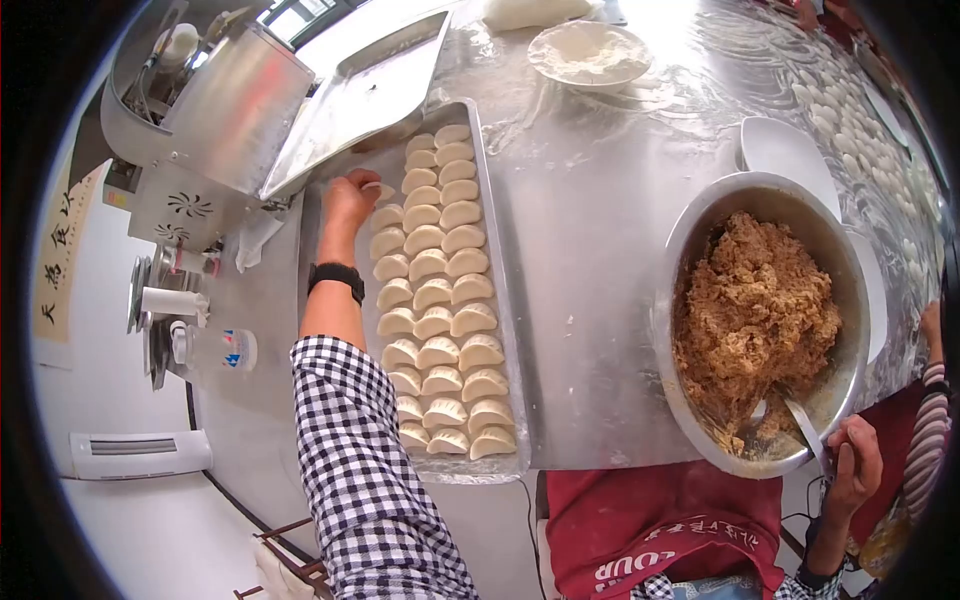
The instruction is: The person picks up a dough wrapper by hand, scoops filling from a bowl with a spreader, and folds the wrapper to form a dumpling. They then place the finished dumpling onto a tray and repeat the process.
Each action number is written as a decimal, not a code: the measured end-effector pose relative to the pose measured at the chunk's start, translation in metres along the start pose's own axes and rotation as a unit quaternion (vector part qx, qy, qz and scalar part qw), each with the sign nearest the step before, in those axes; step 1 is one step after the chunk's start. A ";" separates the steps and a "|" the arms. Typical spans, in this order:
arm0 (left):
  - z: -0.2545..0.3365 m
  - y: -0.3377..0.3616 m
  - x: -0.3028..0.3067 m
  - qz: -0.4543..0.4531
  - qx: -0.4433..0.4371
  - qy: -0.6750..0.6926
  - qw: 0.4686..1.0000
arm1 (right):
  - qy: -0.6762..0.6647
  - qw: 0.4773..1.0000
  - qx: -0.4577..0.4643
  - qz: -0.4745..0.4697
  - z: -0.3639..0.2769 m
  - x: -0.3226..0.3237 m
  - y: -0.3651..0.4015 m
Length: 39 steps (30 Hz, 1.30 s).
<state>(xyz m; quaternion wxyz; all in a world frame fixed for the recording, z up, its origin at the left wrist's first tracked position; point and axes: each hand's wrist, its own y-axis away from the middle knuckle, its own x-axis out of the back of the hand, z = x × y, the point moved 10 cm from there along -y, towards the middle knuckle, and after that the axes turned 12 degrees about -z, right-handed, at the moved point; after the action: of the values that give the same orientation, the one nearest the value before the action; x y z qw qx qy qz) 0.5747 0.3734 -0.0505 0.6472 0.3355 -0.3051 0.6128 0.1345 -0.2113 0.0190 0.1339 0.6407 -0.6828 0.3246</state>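
Note:
My left hand [352,196], a dark watch on its wrist, pinches a dumpling [384,190] at the far left of the metal tray [527,445]. Long rows of pale pleated dumplings [437,292] fill much of that tray. On the right, my right hand [856,465] is closed around the handle of a metal spoon [806,424] at the bowl's near rim. The spoon's lower end is mostly buried in brown minced filling [755,320], heaped inside a large steel bowl [683,400].
Behind the tray lies another shallow metal tray [335,118]. A plate of flour [590,52] sits at the back. White plates [790,150] stand beside the bowl, with small dough pieces [850,125] beyond. Another person's striped sleeve [925,435] shows at right.

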 end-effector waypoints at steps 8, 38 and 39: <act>0.003 -0.007 -0.020 -0.016 -0.084 -0.099 0.991 | 0.032 0.998 -0.028 0.048 0.011 0.011 0.004; 0.095 0.165 0.016 -0.109 -0.048 0.399 0.909 | 0.054 0.972 -0.107 0.200 0.117 0.100 -0.008; 0.111 0.187 0.016 -0.107 -0.061 0.422 0.898 | 0.053 0.971 -0.107 0.207 0.125 0.101 -0.014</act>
<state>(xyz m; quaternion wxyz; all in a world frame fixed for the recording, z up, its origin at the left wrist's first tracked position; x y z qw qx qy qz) 0.3913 0.2977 0.0393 0.7960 0.0356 -0.0028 0.6042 0.1629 -0.3677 -0.0106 0.1676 0.4489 -0.8234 0.3039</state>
